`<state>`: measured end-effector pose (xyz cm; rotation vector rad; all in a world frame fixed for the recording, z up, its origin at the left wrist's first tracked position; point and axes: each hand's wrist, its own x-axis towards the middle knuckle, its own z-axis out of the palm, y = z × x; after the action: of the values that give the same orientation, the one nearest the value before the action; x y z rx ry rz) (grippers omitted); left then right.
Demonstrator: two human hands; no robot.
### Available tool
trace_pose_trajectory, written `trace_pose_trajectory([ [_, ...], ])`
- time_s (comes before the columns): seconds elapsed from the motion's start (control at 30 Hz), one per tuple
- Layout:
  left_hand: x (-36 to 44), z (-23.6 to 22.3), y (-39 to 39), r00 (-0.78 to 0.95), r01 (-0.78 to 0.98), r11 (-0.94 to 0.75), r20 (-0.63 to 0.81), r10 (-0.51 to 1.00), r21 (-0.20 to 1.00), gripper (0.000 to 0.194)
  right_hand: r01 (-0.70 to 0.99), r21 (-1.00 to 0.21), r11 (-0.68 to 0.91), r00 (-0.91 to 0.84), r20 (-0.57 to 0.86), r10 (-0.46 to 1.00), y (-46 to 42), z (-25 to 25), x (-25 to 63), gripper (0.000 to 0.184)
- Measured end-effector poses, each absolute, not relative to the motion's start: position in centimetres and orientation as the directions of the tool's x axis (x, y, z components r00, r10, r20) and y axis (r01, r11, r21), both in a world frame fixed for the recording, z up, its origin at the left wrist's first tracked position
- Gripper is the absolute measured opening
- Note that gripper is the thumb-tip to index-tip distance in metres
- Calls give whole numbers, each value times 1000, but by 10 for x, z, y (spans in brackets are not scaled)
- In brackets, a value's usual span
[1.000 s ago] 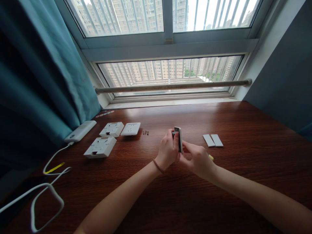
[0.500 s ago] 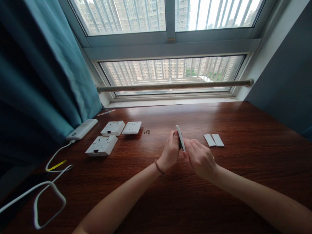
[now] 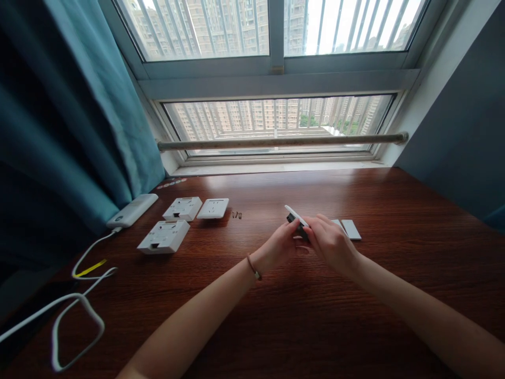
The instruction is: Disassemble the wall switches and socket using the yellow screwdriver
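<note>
A white wall plate (image 3: 294,213) with a black back is held above the table, tilted, between my two hands. My left hand (image 3: 279,246) grips it from the left, the thumb against the black part. My right hand (image 3: 333,241) is closed on its right side, the fingers at the white face. Part of the plate is hidden by the fingers. Just behind my right hand lie two flat white rectangular pieces (image 3: 351,230), one partly covered by that hand. Several small screws (image 3: 236,215) lie to the left, beside a white socket panel (image 3: 213,208).
Two white mounting boxes (image 3: 164,237) stand left of the socket panel. Farther left are a white power strip (image 3: 133,210), its looped white cable (image 3: 103,321) and a yellow strip (image 3: 91,268). A blue curtain (image 3: 98,105) hangs at left; a metal rail (image 3: 276,142) crosses the window.
The wall plate has tipped from nearly upright to a slant, showing more of its black back. My right hand has shifted slightly right and now partly covers one white rectangular piece.
</note>
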<state>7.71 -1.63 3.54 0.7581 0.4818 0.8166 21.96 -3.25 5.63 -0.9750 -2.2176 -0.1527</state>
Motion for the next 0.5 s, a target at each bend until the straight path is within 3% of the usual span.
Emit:
trace_pose_trajectory([
  [0.2,71,41,-17,675,-502,476,-16,737,722,19,679,-89,729,-508,660,553,-37,65,221,25],
  [0.5,73,50,-22,689,-501,518,-43,723,693,19,719,44,694,-496,732,467,-48,59,218,25],
])
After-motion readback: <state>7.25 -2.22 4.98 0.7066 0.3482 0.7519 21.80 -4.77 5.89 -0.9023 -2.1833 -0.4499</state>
